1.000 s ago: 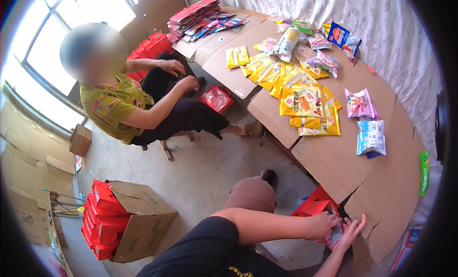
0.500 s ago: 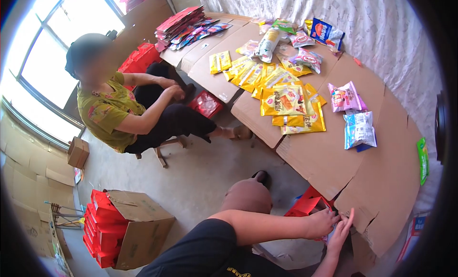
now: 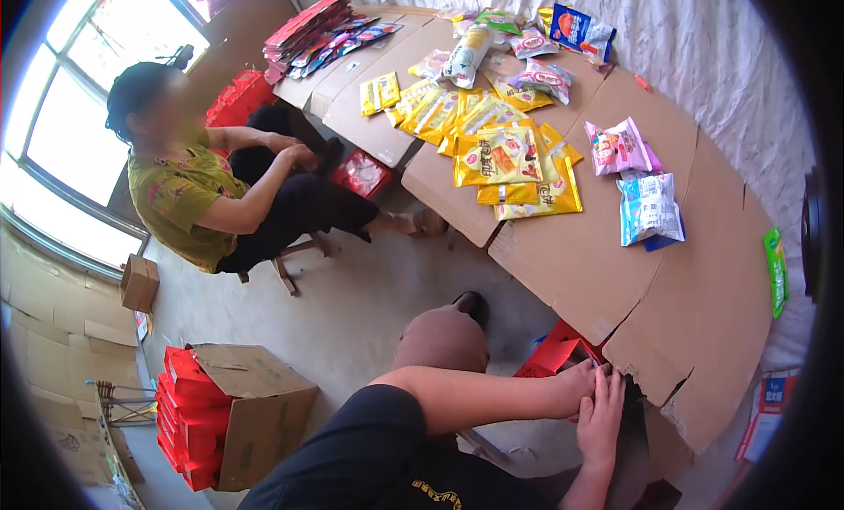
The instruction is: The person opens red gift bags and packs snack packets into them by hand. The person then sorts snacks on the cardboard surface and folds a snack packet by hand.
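Note:
Just off the near edge of the cardboard-covered table, a red box (image 3: 549, 355) sits low, partly covered by my hands. My left hand (image 3: 573, 387) reaches across from the left and curls at the box's edge, its fingertips largely hidden. Against it lies my right hand (image 3: 601, 415), its fingers stretched out and nearly side by side. What lies inside the box beneath my hands cannot be made out.
Yellow snack packets (image 3: 498, 156), a pink packet (image 3: 615, 146) and a blue-white packet (image 3: 650, 209) lie on the table (image 3: 694, 308). A seated person (image 3: 189, 189) is at the left. A cardboard carton (image 3: 268, 422) with red boxes stands on the floor.
My right hand's fingers, spread and raised before, now lie closer together against my left hand. The whole view has shifted slightly, moving the table contents left and up.

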A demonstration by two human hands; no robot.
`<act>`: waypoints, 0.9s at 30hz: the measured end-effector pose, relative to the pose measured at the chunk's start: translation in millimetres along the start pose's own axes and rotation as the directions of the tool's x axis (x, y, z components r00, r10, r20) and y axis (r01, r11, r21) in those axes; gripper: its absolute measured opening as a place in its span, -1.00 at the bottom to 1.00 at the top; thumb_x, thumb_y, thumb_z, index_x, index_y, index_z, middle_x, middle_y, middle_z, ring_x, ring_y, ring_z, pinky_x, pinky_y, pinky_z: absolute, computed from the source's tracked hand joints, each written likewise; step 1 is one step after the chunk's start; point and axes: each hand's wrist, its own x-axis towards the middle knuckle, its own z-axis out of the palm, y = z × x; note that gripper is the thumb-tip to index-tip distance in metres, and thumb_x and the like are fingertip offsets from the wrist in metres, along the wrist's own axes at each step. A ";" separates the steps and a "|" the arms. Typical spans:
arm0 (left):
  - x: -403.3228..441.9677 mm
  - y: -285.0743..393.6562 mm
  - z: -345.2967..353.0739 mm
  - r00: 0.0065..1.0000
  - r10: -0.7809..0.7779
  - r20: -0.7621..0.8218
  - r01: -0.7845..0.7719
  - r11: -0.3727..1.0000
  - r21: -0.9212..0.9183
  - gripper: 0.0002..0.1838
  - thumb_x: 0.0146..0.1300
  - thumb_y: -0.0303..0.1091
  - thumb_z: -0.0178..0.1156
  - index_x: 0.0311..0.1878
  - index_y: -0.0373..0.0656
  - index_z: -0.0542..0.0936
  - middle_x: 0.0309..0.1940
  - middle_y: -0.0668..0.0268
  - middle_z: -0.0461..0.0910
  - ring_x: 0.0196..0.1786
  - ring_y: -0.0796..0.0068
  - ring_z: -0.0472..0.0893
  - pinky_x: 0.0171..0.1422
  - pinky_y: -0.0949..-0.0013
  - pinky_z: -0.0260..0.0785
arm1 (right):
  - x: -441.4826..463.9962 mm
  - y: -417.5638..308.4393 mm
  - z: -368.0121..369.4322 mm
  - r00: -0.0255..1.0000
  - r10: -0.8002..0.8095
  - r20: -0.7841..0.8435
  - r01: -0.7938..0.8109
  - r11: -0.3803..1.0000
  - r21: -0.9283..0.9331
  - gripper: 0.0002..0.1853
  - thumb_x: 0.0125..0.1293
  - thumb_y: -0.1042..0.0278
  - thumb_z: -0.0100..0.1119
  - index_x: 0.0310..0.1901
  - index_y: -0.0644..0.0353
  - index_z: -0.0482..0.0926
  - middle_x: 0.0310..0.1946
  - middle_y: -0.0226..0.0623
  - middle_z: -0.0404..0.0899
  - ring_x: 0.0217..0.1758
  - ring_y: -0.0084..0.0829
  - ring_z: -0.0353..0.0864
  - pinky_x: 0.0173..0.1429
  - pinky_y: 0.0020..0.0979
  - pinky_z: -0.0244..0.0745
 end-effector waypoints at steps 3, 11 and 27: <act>-2.6 0.7 -9.4 0.998 -0.011 0.055 0.013 0.999 -0.030 -0.21 0.14 -0.11 0.29 0.44 -0.16 0.34 0.50 0.00 0.18 0.52 -0.01 0.18 0.39 -0.04 0.23 | 1.7 -12.5 -6.5 1.000 0.021 0.018 -0.021 0.999 -0.044 -0.43 0.43 0.12 -0.01 0.39 0.24 0.31 0.47 0.16 0.12 0.53 0.28 0.05 0.53 0.16 0.04; 4.9 -4.6 4.6 0.982 -0.070 0.175 0.057 0.995 0.078 -0.28 0.15 -0.08 0.30 0.42 0.09 0.38 0.40 0.19 0.36 0.48 0.11 0.24 0.35 -0.10 0.24 | 9.7 -37.4 -12.0 0.998 -0.058 0.036 0.058 0.998 0.010 -0.47 0.43 0.24 -0.01 0.34 0.37 0.35 0.45 0.14 0.20 0.53 0.25 0.09 0.54 0.10 0.06; -78.9 11.2 -53.2 0.999 -0.042 -0.013 0.043 0.976 0.213 -0.70 0.21 0.00 0.27 -0.14 0.06 0.75 -0.05 0.39 0.62 0.05 0.34 0.58 -0.01 0.23 0.33 | 24.9 24.2 -3.8 0.977 0.029 -0.209 0.059 0.913 0.405 -0.47 0.63 0.10 -0.29 0.27 0.42 0.46 0.25 -0.02 0.53 0.30 -0.14 0.51 0.42 -0.15 0.32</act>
